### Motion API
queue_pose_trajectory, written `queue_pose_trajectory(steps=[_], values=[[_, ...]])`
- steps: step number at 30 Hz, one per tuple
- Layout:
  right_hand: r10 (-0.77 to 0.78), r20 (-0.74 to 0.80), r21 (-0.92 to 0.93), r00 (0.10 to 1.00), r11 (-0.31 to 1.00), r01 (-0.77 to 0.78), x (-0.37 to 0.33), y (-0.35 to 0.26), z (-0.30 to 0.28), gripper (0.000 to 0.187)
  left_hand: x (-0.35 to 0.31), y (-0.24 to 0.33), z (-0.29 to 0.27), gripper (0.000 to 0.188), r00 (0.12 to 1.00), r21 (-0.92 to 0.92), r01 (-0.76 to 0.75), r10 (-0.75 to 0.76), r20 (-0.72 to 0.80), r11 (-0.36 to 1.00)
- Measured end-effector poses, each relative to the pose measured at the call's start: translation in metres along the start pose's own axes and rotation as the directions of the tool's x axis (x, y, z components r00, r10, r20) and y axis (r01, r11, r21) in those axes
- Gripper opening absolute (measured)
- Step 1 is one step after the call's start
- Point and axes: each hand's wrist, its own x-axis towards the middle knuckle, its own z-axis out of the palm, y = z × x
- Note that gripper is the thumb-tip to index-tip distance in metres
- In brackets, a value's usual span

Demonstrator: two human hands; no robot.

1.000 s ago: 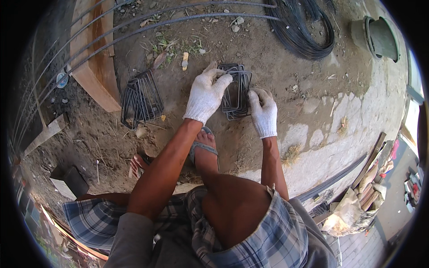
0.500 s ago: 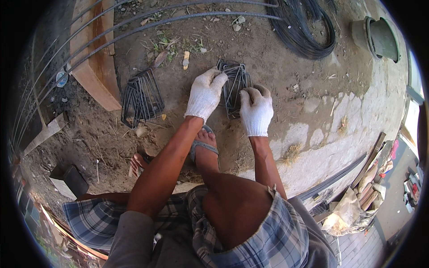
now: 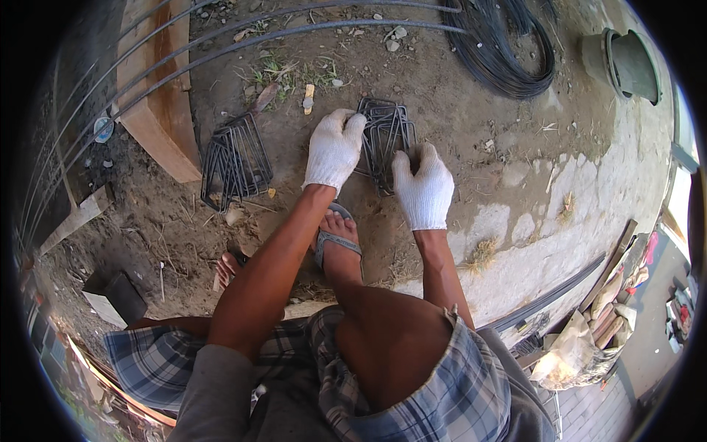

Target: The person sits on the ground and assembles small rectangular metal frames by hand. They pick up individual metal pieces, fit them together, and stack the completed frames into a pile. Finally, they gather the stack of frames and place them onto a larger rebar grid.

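Both my hands wear white knit gloves. My left hand presses on the left side of a stack of bent steel wire stirrups lying on the dirt. My right hand grips the stack's lower right edge. Further left, a second bundle of stirrups lies apart from both hands. My sandalled foot rests on the ground just below the hands.
Long steel rods curve across the top left over a wooden beam. A coil of black wire lies at the top right beside a green bucket. Sacks and rods sit at the lower right by a concrete patch.
My right hand has shifted from the stack's right edge onto its lower edge, closer to my left hand. The stack itself has barely moved.
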Motion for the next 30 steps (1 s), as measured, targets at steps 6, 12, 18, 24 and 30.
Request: queue_pose_trajectory(steps=[6, 12, 18, 24, 30], values=[[0.047, -0.013, -0.041, 0.999, 0.998, -0.047, 0.013, -0.014, 0.024, 0.043, 0.016, -0.011, 0.007, 0.039, 0.996, 0.082, -0.063, 0.068, -0.061, 0.995], [0.03, 0.103, -0.09, 0.994, 0.996, -0.021, 0.017, -0.007, 0.028, 0.041, 0.004, -0.01, 0.013, 0.048, 0.987, 0.216, -0.115, 0.136, -0.086, 0.97], [-0.046, 0.064, 0.09, 0.997, 0.995, 0.04, 0.009, 0.011, 0.029, 0.036, -0.022, 0.0, 0.016, 0.055, 0.993, 0.004, 0.038, -0.037, -0.114, 0.999], [-0.145, 0.09, 0.215, 0.985, 0.969, 0.123, 0.005, 0.016, 0.015, 0.035, -0.031, -0.023, 0.004, 0.057, 0.996, -0.078, 0.002, -0.009, -0.09, 0.997], [-0.208, 0.13, 0.124, 0.97, 0.973, 0.192, 0.004, 0.031, -0.012, 0.032, -0.053, 0.004, 0.005, 0.051, 0.968, -0.361, 0.251, -0.236, 0.087, 0.898]])
